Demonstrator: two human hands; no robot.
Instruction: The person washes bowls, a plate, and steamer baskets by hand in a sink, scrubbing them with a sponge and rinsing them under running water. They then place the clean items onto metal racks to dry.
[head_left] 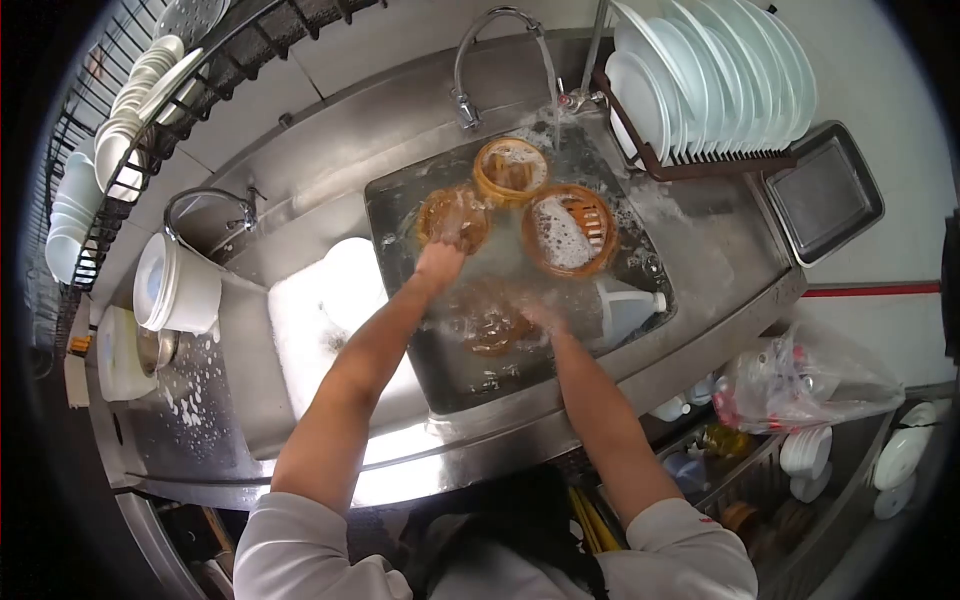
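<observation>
My left hand point(447, 252) reaches into the water over a round bamboo steamer basket point(432, 214). Its fingers blur inside the rim, so their grip is unclear. My right hand point(541, 316) is under the water, at the right edge of another steamer basket point(487, 335) that lies submerged. Ripples hide those fingers. Two more steamer baskets float behind: one point(482, 190) under the running faucet point(547, 62), and a larger one point(568, 266) with foam over its slatted base.
A translucent plastic jug point(628, 312) lies in the basin's right side. White plates point(718, 90) stand in a rack at the back right, beside a metal tray point(828, 190). To the left are a foamy sink point(318, 318) and a white bucket point(180, 285). A wire shelf point(205, 75) overhangs the upper left.
</observation>
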